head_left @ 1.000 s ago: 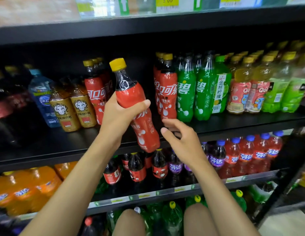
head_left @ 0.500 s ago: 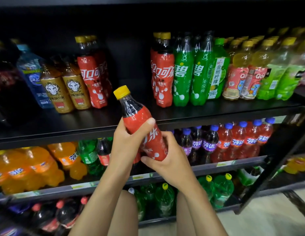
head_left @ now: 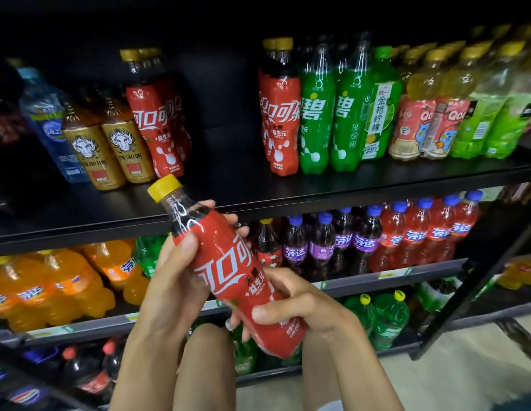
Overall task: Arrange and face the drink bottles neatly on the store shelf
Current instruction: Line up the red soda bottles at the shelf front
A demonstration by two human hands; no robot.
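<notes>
A red cola bottle (head_left: 228,262) with a yellow cap is tilted in front of the shelves, cap up and to the left. My left hand (head_left: 175,280) grips its upper body, thumb on the label. My right hand (head_left: 300,304) holds its lower end from the right. On the black shelf (head_left: 228,188) behind stand matching red cola bottles: one row at the left (head_left: 154,126) and one at the right (head_left: 280,120), with a gap between them.
Gold cans-shaped bottles (head_left: 110,149) and a blue water bottle (head_left: 51,129) stand left of the colas. Green soda bottles (head_left: 335,114) and juice bottles (head_left: 436,114) fill the right. The lower shelf carries orange soda (head_left: 65,286), purple bottles (head_left: 323,244) and red bottles (head_left: 421,232).
The cola bottle came down from shelf height to in front of the lower shelf. My right hand, empty a second ago, took hold of its bottom end.
</notes>
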